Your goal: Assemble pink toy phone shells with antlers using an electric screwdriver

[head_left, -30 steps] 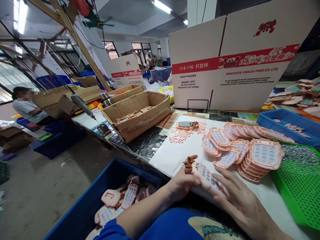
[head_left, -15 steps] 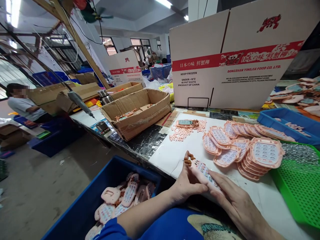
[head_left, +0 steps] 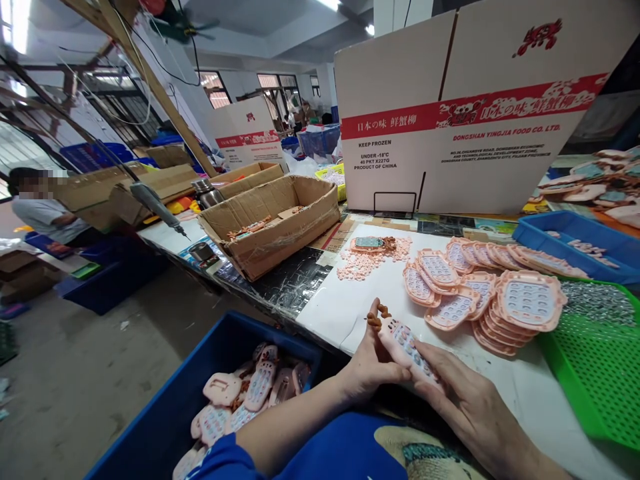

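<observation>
Both my hands hold one pink toy phone [head_left: 406, 347] with brown antler shapes at its top, tilted above the near edge of the white work surface. My left hand [head_left: 369, 373] grips its left side and upper end, and my right hand [head_left: 463, 390] wraps the lower right side. Beyond them lie stacked pink keypad panels [head_left: 531, 300]. Small pink pieces [head_left: 356, 265] are scattered around a pink part with a grey-green screen [head_left: 369, 244]. At the lower left, a blue bin [head_left: 165, 407] holds several pink toy phones [head_left: 260, 387].
An open cardboard box [head_left: 280, 233] stands on the table, with a hanging electric screwdriver [head_left: 155, 203] to its left. At right are a green basket [head_left: 595, 380] of screws and a blue tray [head_left: 575, 240]. A person [head_left: 45, 210] sits far left.
The view has shifted slightly. Both hands still hold the toy phone in nearly the same pose.
</observation>
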Demonstrator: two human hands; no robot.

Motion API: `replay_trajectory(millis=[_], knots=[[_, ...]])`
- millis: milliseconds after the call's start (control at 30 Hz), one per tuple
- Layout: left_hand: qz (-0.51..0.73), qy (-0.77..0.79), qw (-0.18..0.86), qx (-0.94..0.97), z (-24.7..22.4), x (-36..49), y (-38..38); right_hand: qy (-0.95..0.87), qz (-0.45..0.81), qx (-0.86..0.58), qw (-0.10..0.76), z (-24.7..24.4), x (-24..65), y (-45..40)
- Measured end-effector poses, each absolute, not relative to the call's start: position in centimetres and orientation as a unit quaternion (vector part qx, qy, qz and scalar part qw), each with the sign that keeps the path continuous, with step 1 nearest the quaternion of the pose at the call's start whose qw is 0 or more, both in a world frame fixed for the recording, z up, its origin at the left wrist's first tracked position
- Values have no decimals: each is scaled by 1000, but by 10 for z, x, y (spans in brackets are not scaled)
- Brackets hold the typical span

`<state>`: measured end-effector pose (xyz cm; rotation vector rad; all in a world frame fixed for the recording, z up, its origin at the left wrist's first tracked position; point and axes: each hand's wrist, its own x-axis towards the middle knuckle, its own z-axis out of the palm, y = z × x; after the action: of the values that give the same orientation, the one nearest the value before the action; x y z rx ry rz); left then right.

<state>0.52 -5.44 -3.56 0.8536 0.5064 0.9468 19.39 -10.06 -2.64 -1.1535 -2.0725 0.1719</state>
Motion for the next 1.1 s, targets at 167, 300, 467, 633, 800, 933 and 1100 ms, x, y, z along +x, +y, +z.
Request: replay_trajectory(millis=[167, 300, 467, 633, 800, 933, 1100], knots=[[419, 233, 767, 427, -27, 3, -56, -811, 76, -452, 363, -27, 195, -102], [404, 275, 747, 452, -28, 0, -58, -814, 58, -448, 366, -31, 196, -101], [385, 285, 740, 472, -29, -3, -57, -820, 38, -435, 369, -37, 197, -101], [376, 279, 725, 504, -26, -4, -56, -807, 139, -450, 358, -32, 197, -105], [356, 318, 698, 535, -24, -11, -61, -792, 254, -459, 313, -23, 196, -112], [335, 314, 709, 535, -22, -18, -67, -799, 271, -442, 306, -22, 193, -117], [347, 275, 786, 432, -23, -16, -70, -847, 108, -385, 350, -14, 192, -119]])
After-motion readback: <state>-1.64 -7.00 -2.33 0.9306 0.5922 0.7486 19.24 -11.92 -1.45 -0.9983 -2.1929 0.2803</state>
